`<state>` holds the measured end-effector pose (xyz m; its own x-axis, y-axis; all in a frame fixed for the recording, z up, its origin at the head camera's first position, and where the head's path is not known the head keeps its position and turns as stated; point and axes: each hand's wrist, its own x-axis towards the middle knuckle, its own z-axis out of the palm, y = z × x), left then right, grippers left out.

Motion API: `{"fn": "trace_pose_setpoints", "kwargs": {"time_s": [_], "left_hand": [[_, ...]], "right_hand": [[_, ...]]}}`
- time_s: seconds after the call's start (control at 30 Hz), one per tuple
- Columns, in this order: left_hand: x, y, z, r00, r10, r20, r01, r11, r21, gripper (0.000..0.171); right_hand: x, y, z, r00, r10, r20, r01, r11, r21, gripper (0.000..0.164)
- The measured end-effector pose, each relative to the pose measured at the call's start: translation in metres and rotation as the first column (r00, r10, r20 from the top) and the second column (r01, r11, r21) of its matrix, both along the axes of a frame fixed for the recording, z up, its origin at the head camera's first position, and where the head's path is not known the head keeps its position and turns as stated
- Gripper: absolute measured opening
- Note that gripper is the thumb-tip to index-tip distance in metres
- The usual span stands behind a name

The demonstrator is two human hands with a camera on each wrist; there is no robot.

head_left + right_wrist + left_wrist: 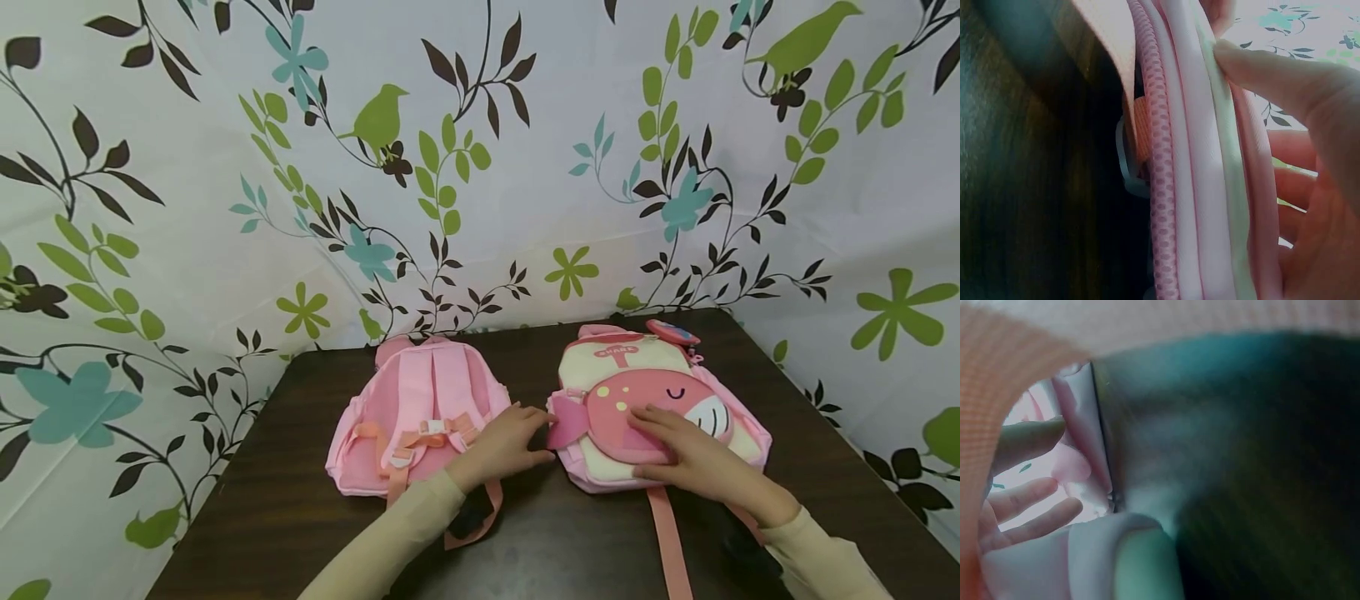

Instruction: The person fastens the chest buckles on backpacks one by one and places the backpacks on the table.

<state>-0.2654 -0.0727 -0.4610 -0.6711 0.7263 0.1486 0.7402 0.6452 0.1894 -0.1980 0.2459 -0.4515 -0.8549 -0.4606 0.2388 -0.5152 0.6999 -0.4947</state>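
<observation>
Two small backpacks lie side by side in the head view. The pink backpack [442, 375] on the left shows its back panel and shoulder straps. The cream-and-pink backpack [585, 367] on the right lies front up, with a smiling pink sea-animal patch [622, 417] and a tail fin [567, 421]. My right hand [693, 454] rests on the patch, fingers spread; in the right wrist view its thumb [1272, 72] lies along the bag's side edge. My left hand [506, 446] reaches over the left backpack's edge, fingertips near the fin; contact is unclear.
Both bags lie on a dark wooden table [262, 500]. Orange-pink straps [671, 542] trail toward the front edge. A small pink-red pouch [673, 332] sits at the right bag's top corner. A white cloth [525, 208] with leaves and birds hangs behind.
</observation>
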Motion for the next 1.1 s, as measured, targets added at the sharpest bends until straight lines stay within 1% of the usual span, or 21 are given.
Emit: {"fn": "trace_pose_setpoints", "kwargs": {"time_s": [0.07, 0.27, 0.33, 0.4, 0.5, 0.6, 0.8, 0.93, 1.03, 1.1], "left_hand": [[0.0, 0.002, -0.003, 1.0, -0.002, -0.027, 0.001, 0.999, -0.034, 0.055], [0.002, 0.006, -0.005, 0.999, 0.018, -0.037, -0.02, 0.997, -0.074, 0.057], [0.003, 0.007, -0.006, 0.999, 0.019, -0.051, -0.023, 0.996, -0.09, 0.058], [0.004, 0.008, -0.007, 0.997, 0.015, -0.08, -0.024, 0.993, -0.112, 0.059], [0.005, 0.009, -0.008, 0.993, 0.005, -0.114, -0.021, 0.99, -0.14, 0.061], [0.005, 0.01, -0.008, 0.991, 0.001, -0.131, -0.021, 0.988, -0.15, 0.061], [0.004, 0.011, -0.008, 0.991, 0.006, -0.136, -0.025, 0.99, -0.138, 0.057], [0.003, 0.012, -0.009, 0.989, 0.005, -0.147, -0.025, 0.99, -0.136, 0.056], [0.003, 0.012, -0.008, 0.989, 0.002, -0.147, -0.022, 0.991, -0.135, 0.056], [0.004, 0.013, -0.006, 0.99, 0.002, -0.143, -0.022, 0.99, -0.137, 0.056]], "right_hand": [[0.001, -0.001, -0.003, 0.999, 0.014, -0.035, -0.013, 1.0, 0.025, 0.082], [0.004, -0.002, -0.012, 0.994, 0.043, -0.097, -0.037, 0.997, 0.068, 0.093], [0.004, -0.003, -0.015, 0.994, 0.043, -0.101, -0.033, 0.994, 0.1, 0.096], [0.005, -0.005, -0.017, 0.994, 0.038, -0.107, -0.023, 0.99, 0.139, 0.097], [0.007, -0.008, -0.018, 0.995, 0.014, -0.094, 0.002, 0.985, 0.174, 0.1], [0.007, -0.012, -0.019, 0.994, -0.001, -0.111, 0.023, 0.98, 0.196, 0.101], [0.008, -0.019, -0.02, 0.985, -0.002, -0.174, 0.042, 0.973, 0.228, 0.1], [0.007, -0.02, -0.021, 0.969, 0.02, -0.247, 0.035, 0.976, 0.214, 0.096], [0.007, -0.019, -0.019, 0.962, 0.033, -0.273, 0.023, 0.98, 0.2, 0.091], [0.007, -0.019, -0.016, 0.964, 0.037, -0.264, 0.015, 0.981, 0.193, 0.086]]}}
